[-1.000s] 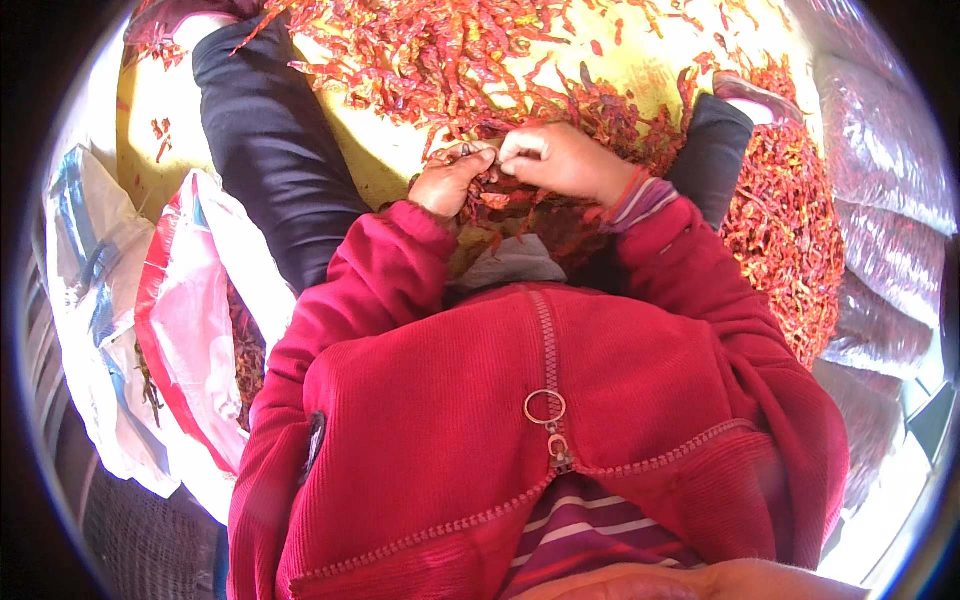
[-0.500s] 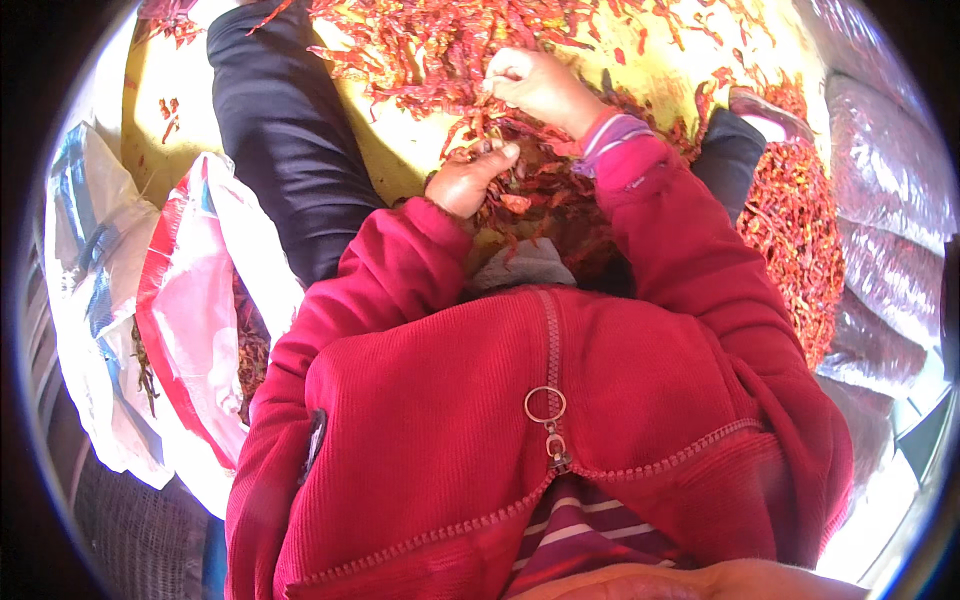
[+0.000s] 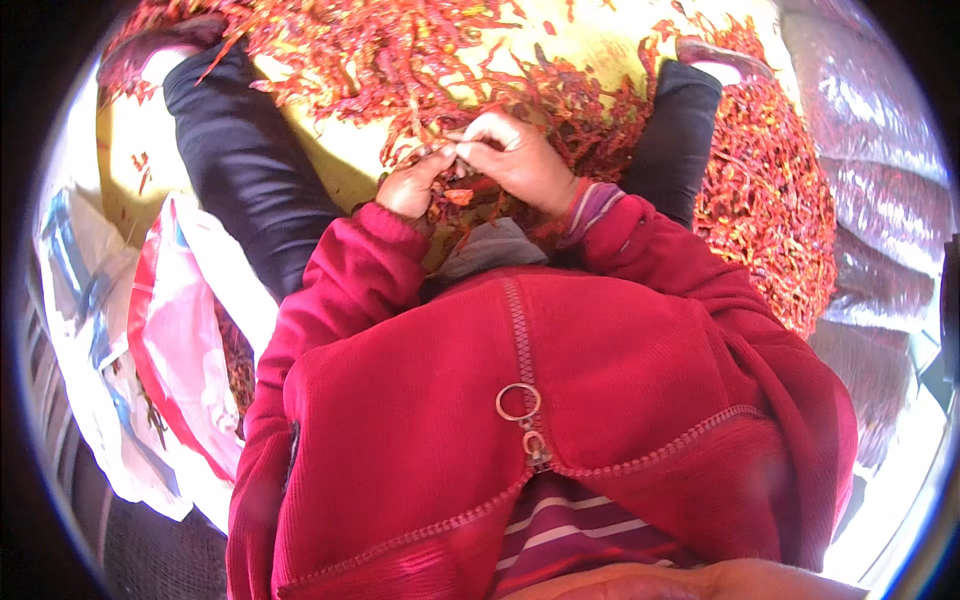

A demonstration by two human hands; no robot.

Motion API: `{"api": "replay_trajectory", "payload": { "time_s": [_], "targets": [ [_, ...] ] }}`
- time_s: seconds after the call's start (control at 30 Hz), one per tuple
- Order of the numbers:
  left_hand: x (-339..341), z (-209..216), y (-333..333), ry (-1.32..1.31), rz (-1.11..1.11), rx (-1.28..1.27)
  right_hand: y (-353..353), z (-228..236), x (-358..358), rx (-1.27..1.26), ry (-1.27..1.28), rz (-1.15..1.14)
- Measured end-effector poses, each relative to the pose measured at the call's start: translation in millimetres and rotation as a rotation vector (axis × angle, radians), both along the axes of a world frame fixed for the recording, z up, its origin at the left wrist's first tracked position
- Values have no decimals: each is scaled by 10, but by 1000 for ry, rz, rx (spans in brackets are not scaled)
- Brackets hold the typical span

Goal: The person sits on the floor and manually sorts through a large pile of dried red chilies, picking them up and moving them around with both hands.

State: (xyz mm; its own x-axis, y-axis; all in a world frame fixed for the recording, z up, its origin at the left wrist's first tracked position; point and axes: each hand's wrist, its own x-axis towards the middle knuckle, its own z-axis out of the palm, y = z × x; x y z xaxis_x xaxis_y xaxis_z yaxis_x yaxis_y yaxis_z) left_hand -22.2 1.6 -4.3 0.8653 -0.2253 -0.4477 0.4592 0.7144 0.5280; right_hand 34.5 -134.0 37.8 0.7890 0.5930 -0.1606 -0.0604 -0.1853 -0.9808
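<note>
My left hand (image 3: 412,187) is closed around some dried red chilies (image 3: 458,197), which stick out below its fingers in front of my lap. Right against it, my right hand (image 3: 520,165) is pinched, its thumb and fingertips meeting the left thumb. Whatever lies between the right fingertips is too small to make out. Past the hands, a loose pile of dried red chilies (image 3: 380,60) spreads between my outstretched legs on a yellow sheet (image 3: 330,150).
On the left stand white and red plastic sacks (image 3: 185,340), one with dark reddish contents. A mound of red chilies (image 3: 765,210) lies beyond my right leg (image 3: 675,140). Shiny clear-plastic bundles (image 3: 880,190) line the right edge.
My right hand has come back from the pile to the left hand, and their fingertips now meet. The view has shifted a little, showing more of my left foot.
</note>
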Motion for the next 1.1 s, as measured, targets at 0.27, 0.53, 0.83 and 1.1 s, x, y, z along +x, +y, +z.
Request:
{"api": "replay_trajectory", "payload": {
  "time_s": [0.27,0.53,0.83,1.1],
  "targets": [
    [3,-115,-35,156,-176,-1,-162,128,-15,-248,-313,133],
    [-176,-138,-151,-45,-476,154,-299,320,-161,-610,-669,434],
    [-182,309,-277,-213,-680,1149,-497,178,-383,-706,-349,665],
    [-61,-230,-128,-195,-581,1013,-689,239,-185,-578,-453,679]
  ]
}}
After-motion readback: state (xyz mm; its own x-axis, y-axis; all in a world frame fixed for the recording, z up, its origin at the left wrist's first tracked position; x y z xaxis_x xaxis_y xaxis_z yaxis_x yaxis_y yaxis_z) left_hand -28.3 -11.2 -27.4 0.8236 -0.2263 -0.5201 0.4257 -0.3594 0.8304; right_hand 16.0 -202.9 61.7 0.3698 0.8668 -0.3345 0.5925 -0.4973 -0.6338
